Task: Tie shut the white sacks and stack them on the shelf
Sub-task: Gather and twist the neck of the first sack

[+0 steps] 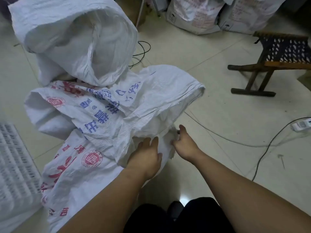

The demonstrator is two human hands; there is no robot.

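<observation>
Early yet: printed white sack point(151, 98) lies slumped on tiled floor point(218, 101), mouth untied, left hand point(146, 153) spread flat on its fabric, right hand point(183, 142) pinching the edge; plain white sack point(75, 39) behind gapes, 0 stacked.

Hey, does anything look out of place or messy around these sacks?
Nothing looks spilled. The plain sack slumps with its mouth gaping, untied, and the printed sack under the left hand and right hand lies crumpled over another. Cables from the power strip trail loose across the floor, close by.
</observation>
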